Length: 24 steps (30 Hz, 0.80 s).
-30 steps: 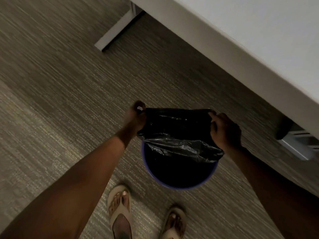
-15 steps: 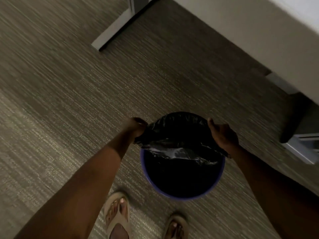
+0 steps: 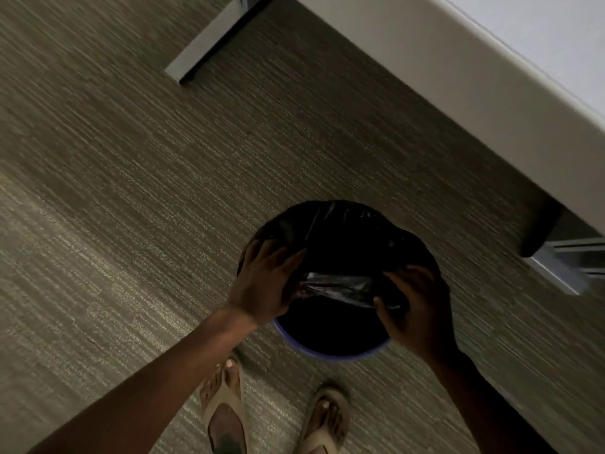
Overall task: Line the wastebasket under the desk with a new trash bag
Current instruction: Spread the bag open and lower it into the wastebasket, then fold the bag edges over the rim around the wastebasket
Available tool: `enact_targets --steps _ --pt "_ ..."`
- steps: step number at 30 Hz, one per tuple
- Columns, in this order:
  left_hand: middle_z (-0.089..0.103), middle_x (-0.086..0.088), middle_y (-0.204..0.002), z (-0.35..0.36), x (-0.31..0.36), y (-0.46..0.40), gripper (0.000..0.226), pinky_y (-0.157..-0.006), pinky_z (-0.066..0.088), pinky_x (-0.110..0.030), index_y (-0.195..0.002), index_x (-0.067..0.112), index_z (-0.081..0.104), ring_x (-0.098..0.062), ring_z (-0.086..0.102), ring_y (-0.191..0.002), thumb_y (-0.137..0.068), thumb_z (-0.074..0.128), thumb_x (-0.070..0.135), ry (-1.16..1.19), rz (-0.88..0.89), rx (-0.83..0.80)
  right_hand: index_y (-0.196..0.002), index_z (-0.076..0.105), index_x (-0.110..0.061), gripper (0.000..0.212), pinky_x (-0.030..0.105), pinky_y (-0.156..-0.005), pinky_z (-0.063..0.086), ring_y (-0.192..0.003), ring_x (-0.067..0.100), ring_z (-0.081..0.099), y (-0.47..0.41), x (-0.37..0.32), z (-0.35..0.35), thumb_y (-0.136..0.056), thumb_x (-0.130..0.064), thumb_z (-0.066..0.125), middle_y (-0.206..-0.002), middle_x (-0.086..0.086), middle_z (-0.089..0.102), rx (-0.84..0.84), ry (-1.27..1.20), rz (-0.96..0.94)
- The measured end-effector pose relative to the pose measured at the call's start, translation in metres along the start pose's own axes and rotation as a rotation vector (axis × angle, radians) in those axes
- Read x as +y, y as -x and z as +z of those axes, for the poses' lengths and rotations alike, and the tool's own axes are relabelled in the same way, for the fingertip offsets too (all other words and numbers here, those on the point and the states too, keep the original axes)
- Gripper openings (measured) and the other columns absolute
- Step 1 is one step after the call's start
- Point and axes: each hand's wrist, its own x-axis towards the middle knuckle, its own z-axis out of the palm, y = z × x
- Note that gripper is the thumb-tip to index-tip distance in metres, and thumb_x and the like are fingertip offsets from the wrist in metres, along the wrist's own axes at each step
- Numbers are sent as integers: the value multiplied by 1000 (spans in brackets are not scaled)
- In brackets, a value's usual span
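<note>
Black trash bag (image 3: 343, 244) draped over wastebasket (image 3: 330, 354) far rim (near rim bare), left hand (image 3: 262, 285), right hand (image 3: 417, 309) gripping it

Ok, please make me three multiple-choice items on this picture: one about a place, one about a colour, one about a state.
1. Where does the wastebasket stand?
A. on the desk
B. on the carpet, near the person's feet
C. on a chair

2. What colour is the bare rim of the wastebasket?
A. blue
B. red
C. white

3. How far is the trash bag fitted?
A. it lies folded on the floor
B. it covers the whole rim
C. it is over the far rim only, the near rim is bare

Key: 1 B, the basket sits on carpet just ahead of the sandals. 2 A, the near edge shows blue. 3 C, the left hand and right hand hold the loose near edge.
</note>
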Motion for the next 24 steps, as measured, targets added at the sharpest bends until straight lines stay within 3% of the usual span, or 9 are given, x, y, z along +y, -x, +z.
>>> enact_targets --steps 3,6,8,11,14,17,20,24 --pt "66 -9 -122 5 5 18 45 -103 46 -63 -126 30 65 -41 55 -120 -82 70 32 -77 96 17 -93 79 -7 22 59 -89 52 -112 40 66 31 7 -1 -77 -21 75 -101 11 73 10 11 -1" --pt "52 -16 -153 12 4 40 37 -114 36 -68 -125 30 68 -47 37 -148 -89 72 25 -79 197 16 -98 77 -7 18 46 -99 54 -125 38 59 59 13 -4 -83 -16 77 -126 15 63 -7 -48 51" --pt "39 -18 -165 14 4 53 42 -118 31 -67 -123 29 69 -47 25 -156 -85 76 15 -76 283 39 -105 77 -8 28 39 -98 55 -130 36 57 74 17 -4 -78 -9 84 -135 16 59 -33 -64 98" --pt "46 -16 -157 10 10 66 51 -117 35 -62 -118 22 70 -40 36 -150 -69 83 16 -137 287 10 -108 78 -7 31 37 -89 58 -122 34 62 91 22 -4 -77 -7 84 -130 17 64 -41 -20 104" --pt "61 -5 -127 14 18 84 50 -104 36 -52 -105 24 78 -31 56 -121 -56 87 26 -198 237 -131 -109 78 -8 27 39 -78 61 -105 28 70 109 24 -1 -88 -22 67 -113 11 72 -94 69 -12" --pt "75 -1 -109 22 25 97 50 -97 37 -46 -106 28 78 -25 68 -104 -58 88 28 -217 175 -252 -108 80 -8 27 43 -84 59 -103 31 73 120 27 8 -90 -21 65 -111 10 76 -182 108 -146" --pt "76 -1 -113 27 22 101 50 -101 36 -46 -116 28 75 -24 69 -108 -67 87 32 -245 107 -284 -116 78 -11 31 43 -92 56 -118 29 66 114 29 14 -86 -13 75 -126 11 72 -222 106 -146" --pt "69 0 -137 30 15 105 54 -115 27 -50 -136 28 64 -23 61 -130 -88 62 52 -215 29 -301 -128 71 -16 41 52 -99 54 -130 36 60 112 25 20 -87 -22 74 -139 15 65 -346 161 -149"
